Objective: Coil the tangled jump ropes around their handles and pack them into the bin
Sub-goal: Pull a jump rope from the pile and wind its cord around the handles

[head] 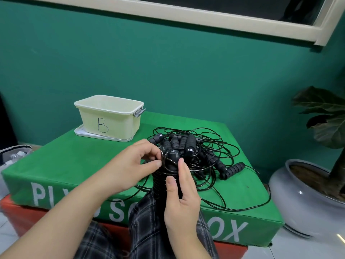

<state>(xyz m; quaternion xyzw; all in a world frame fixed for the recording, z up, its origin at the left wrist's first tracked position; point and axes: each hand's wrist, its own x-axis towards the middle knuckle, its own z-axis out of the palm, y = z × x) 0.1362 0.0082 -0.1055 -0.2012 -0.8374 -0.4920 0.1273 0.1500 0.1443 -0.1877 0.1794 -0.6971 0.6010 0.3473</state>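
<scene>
Your right hand (180,193) is gripping the coiled handle bundle (168,176) upright over the green plyo box (78,161); your left hand (130,165) is pinching the cable's end loop (169,161). Slipping there risks unwinding the coils into the tangled pile (197,152), well short of the cream bin (110,116).

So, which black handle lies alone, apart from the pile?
The handle at the pile's right edge, lying flat on the green box; the others bunch together.

Even, soft indoor light, moderately bright; shadows faint. Small glare spots on glossy grey plant pot (291,195) and floor tiles (336,240). Wide-angle bending at window frame (168,12). Slight softness throughout, edges blurrier.
</scene>
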